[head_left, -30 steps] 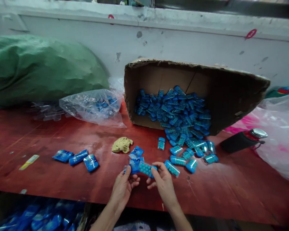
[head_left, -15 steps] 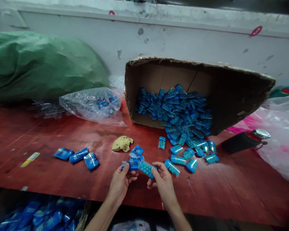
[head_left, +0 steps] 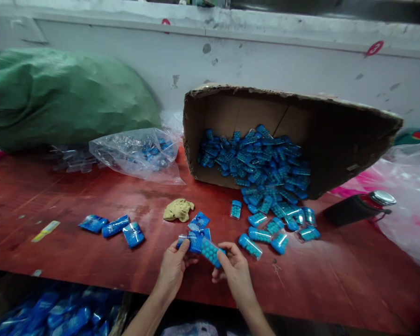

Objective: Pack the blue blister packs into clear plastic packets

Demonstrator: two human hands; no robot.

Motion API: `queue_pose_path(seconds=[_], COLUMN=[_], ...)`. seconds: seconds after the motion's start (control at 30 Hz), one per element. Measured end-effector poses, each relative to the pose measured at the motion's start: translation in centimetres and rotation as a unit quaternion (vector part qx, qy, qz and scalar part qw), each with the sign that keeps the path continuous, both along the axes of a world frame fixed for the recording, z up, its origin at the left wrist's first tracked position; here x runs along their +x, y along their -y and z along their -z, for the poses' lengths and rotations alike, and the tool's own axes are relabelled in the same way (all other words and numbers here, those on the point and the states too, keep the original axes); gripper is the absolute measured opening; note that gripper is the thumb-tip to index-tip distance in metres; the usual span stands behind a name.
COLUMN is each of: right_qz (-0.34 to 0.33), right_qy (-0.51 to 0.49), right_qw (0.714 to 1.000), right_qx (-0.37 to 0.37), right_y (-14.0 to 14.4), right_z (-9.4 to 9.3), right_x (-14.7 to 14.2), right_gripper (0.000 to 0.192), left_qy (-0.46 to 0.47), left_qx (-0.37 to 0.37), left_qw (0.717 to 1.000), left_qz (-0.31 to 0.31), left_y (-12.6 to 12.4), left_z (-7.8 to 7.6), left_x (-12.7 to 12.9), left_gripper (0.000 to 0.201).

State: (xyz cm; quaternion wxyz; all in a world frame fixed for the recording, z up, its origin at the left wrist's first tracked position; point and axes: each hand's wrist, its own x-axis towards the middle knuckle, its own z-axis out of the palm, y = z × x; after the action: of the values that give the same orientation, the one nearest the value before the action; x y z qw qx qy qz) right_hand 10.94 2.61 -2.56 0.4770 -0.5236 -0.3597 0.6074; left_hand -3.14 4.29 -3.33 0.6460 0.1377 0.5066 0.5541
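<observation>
My left hand (head_left: 173,269) pinches a flat blue sachet (head_left: 192,242) near the front edge of the red table (head_left: 73,252). My right hand (head_left: 233,273) grips a clear case of blue beads (head_left: 210,252), its end set against the sachet. More blue sachets (head_left: 199,221) lie just beyond my hands. A tipped cardboard box (head_left: 322,135) behind spills several bead cases (head_left: 266,182) onto the table.
Three filled blue packets (head_left: 114,227) lie to the left. A tan rag (head_left: 178,210), a clear plastic bag (head_left: 140,154), a green sack (head_left: 56,98) and a black bottle (head_left: 357,208) sit around. A bin of blue packets (head_left: 52,312) is below the table edge.
Both hands have stayed near the table's front edge. The bead case in my right hand has tilted down and shifted slightly left against the sachet.
</observation>
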Motion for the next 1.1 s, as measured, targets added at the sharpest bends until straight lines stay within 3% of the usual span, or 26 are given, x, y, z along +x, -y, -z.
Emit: queue_pose_path(seconds=[0.2,0.5,0.6,0.7,0.77,0.83,0.93,1.0,1.1], right_qz=[0.015,-0.013,0.002,0.004,-0.015,-0.046,-0.097,-0.117,-0.082], right_qy=[0.010,0.041,0.149,0.258,0.275,0.256,0.165,0.057,-0.078], right_qw=[1.000,0.999,0.984,0.939,0.921,0.921,0.950,0.980,0.994], right_qx=[0.005,0.017,0.094,0.226,0.275,0.290,0.245,0.149,0.011], right_y=[0.1,0.1,0.2,0.6,0.9,1.0,0.7,0.4,-0.2], right_z=[0.1,0.6,0.8,1.0,1.0,0.8,0.4,0.4,0.6], right_x=[0.0,0.0,-0.3,-0.6,-0.7,-0.7,-0.4,-0.4,-0.7], right_gripper=[0.033,0.026,0.019,0.015,0.019,0.023,0.023,0.024,0.031], left_qy=[-0.004,0.003,0.071,0.112,0.107,0.105,0.119,0.131,0.145], left_qx=[0.001,0.011,-0.028,-0.060,-0.060,-0.059,-0.067,-0.064,-0.027], left_qw=[1.000,0.999,0.997,0.991,0.992,0.991,0.988,0.986,0.983], left_qz=[0.029,0.029,0.028,0.029,0.034,0.049,0.075,0.083,0.110], left_y=[-0.2,-0.4,-0.3,-0.3,-0.3,-0.4,-0.7,-0.7,-0.5], left_z=[-0.3,-0.5,-0.8,-1.0,-1.1,-1.2,-1.2,-1.2,-1.2], left_x=[0.0,0.3,0.9,1.2,1.2,0.8,0.1,-0.2,0.0], left_gripper=[0.029,0.027,0.023,0.018,0.015,0.013,0.011,0.008,0.009])
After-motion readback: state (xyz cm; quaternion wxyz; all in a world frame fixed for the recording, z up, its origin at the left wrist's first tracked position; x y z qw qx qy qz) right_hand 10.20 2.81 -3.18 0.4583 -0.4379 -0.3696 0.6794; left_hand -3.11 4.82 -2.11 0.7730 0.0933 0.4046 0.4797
